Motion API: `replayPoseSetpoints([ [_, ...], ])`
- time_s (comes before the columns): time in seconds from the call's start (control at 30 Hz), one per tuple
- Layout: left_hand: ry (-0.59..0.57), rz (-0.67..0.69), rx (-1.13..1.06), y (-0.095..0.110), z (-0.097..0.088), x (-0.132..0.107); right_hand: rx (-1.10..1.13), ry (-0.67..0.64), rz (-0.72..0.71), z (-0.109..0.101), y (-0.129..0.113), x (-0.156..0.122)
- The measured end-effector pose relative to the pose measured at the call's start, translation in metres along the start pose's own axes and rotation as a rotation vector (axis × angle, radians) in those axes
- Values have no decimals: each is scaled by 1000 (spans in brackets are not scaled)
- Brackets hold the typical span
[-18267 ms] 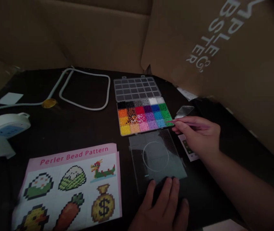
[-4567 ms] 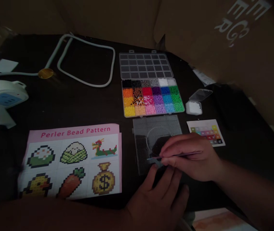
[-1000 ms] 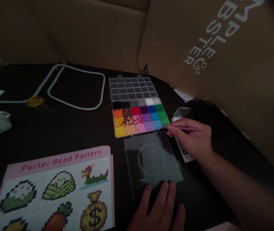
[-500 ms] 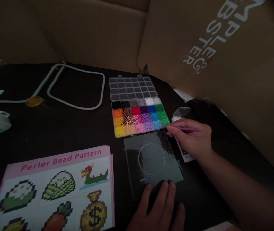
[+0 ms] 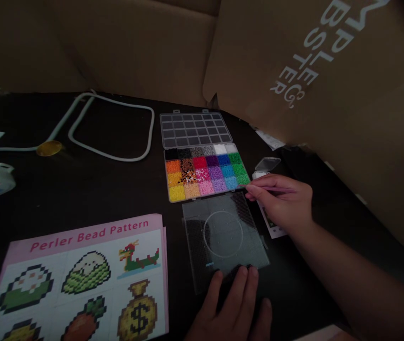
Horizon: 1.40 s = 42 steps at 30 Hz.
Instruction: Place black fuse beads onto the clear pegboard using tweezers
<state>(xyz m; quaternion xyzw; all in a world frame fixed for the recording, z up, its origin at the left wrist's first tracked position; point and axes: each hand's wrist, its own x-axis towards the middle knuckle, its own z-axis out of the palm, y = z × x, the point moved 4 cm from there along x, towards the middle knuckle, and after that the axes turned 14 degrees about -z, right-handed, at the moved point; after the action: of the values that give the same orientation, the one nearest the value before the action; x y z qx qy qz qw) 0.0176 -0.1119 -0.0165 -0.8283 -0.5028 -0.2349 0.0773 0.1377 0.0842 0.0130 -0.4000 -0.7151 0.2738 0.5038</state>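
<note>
My right hand (image 5: 282,201) pinches thin pink tweezers (image 5: 280,189), their tip at the light green corner compartment of the bead box (image 5: 169,189). Small beads sorted by colour fill that box, and its clear gridded lid (image 5: 196,130) lies folded back behind it. Nearer to me is a transparent pegboard (image 5: 253,253) with a circle outline. A short row of light blue beads (image 5: 209,264) sits near its lower left. My left hand (image 5: 232,310) lies with fingers stretched out at the board's near edge, holding nothing.
To the left lies a printed Perler Bead Pattern sheet (image 5: 91,232). Behind it are a bent pale tube (image 5: 112,158) and a yellow disc (image 5: 49,148). A small open-lidded case (image 5: 267,164) stands beyond my right hand. Cardboard walls (image 5: 134,52) enclose the dark table.
Very little differs. The whole view shifts slightly, while both hands stay in place and the tweezers remain at the green compartment.
</note>
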Motion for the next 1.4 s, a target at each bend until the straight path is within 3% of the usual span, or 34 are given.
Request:
replayPoseSetpoints([
  [1.17,30,-7,0,0,2,0,-32,41,41,-2,1,0],
  [1.4,44,-42,-4,0,3,0,-26,25,-16,-3,1,-1],
])
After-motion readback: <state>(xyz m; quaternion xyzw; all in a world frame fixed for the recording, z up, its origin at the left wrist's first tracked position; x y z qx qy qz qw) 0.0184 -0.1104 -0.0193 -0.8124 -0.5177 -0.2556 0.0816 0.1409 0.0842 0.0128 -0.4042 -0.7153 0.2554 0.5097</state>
